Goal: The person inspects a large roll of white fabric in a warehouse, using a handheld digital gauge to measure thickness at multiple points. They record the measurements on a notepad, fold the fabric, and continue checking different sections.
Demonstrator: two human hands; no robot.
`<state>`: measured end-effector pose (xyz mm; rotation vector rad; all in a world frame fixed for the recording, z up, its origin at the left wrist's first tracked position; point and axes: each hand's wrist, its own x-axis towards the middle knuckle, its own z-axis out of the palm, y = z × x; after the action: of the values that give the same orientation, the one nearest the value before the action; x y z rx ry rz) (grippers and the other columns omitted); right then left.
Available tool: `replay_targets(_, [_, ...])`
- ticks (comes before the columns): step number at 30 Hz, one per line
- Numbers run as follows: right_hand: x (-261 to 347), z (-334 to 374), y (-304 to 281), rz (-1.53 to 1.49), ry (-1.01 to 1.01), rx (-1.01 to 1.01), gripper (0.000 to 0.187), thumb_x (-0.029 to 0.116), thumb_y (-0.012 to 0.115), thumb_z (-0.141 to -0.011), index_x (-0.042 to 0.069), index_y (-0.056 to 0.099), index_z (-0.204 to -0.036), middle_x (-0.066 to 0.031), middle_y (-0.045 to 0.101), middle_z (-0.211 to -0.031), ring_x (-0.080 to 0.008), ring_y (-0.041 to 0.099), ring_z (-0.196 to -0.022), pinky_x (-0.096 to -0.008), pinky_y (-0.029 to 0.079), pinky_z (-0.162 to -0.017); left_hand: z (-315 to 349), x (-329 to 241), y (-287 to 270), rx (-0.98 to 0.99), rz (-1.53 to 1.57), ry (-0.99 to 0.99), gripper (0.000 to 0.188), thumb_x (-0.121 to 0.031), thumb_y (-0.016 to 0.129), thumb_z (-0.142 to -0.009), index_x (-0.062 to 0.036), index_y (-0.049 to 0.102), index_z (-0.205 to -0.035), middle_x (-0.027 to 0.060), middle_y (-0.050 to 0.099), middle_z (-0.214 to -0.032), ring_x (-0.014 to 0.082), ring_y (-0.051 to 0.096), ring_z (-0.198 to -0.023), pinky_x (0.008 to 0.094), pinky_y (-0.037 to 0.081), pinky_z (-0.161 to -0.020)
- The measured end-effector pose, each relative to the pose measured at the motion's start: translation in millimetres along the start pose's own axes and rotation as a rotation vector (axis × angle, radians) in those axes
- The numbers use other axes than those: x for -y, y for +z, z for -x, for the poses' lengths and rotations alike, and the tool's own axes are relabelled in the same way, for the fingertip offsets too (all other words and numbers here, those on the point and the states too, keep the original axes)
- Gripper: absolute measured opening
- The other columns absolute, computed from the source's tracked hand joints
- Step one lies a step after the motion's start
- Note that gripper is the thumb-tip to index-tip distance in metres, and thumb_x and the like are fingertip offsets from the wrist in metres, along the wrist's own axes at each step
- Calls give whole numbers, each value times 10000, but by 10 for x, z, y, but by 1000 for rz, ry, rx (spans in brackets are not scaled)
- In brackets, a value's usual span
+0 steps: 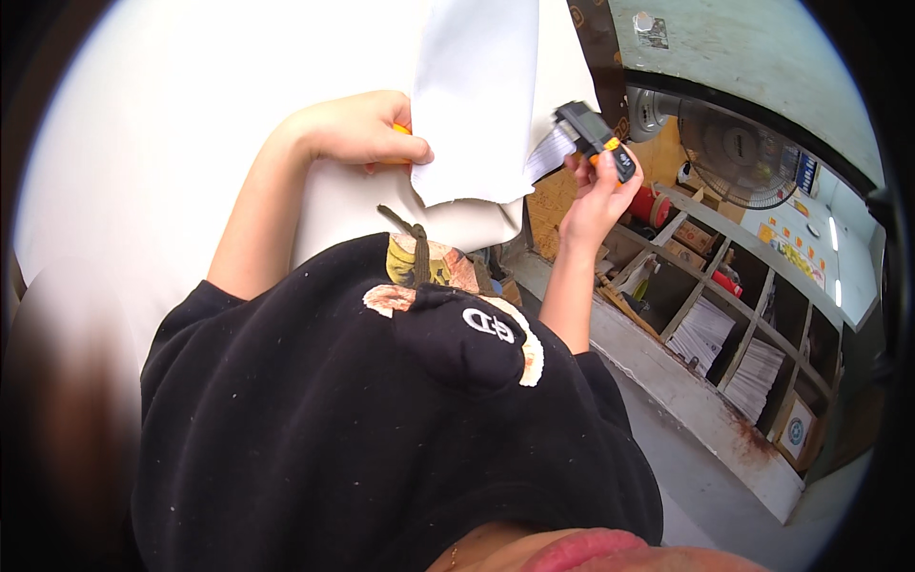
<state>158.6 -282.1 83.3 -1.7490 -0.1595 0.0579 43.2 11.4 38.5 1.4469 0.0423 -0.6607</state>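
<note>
Head view looked down over a black sweatshirt (362, 429) with a tied drawstring, both bare forearms rising from it. Left hand (357, 129) was curled shut on the edge of a white sheet (477, 95), an orange thing peeking from under the fingers, too hidden to identify. Right hand (596, 186), just beside the sheet's right edge, gripped a black-and-orange digital caliper (596, 133). Farther right of that hand stood wooden shelves (724, 334) stacked with paper, and beyond them a fan (739, 153).
</note>
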Motion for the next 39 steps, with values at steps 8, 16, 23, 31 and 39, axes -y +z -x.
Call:
replay_targets(8, [-315,-394,-251,-86,90,77,415,135,635,-969,86,440,-1331,-89,591,-1074,-166,617,-862,-439,568,-928,-16,23,43,-40,44,-1,251,-242,668,-867,-22,655,-747,-6,560,-599,86,484,-513,259,396,-492])
replay_targets(16, [-416,-396,-132,110,16,131,468,132,703,-935,66,454,-1325,-79,596,-1155,-150,625,-959,-317,553,-874,4,-8,37,-36,34,-8,248,-238,672,-866,-13,660,-764,-4,554,-603,84,486,-519,256,405,-495])
replay_targets(23, [-418,-380,-140,174,6,158,488,57,725,-910,22,444,-1308,-76,591,-1145,-126,582,-1033,-265,487,-913,-20,41,40,-25,67,1,230,-224,669,-872,-15,660,-776,-6,553,-609,79,481,-521,255,399,-493])
replay_targets(31, [-400,-374,-135,196,14,161,479,63,733,-906,13,455,-1293,-81,601,-1135,-123,588,-1020,-264,490,-911,-33,49,34,-33,45,-15,219,-222,671,-872,-19,664,-790,-10,555,-617,78,483,-528,253,403,-498])
replay_targets(39, [-435,-386,-146,190,4,162,473,55,733,-903,12,459,-1286,-79,607,-1125,-121,595,-1005,-262,498,-901,-44,75,24,-24,77,9,220,-227,678,-871,-21,665,-794,-10,561,-623,78,486,-532,254,403,-499])
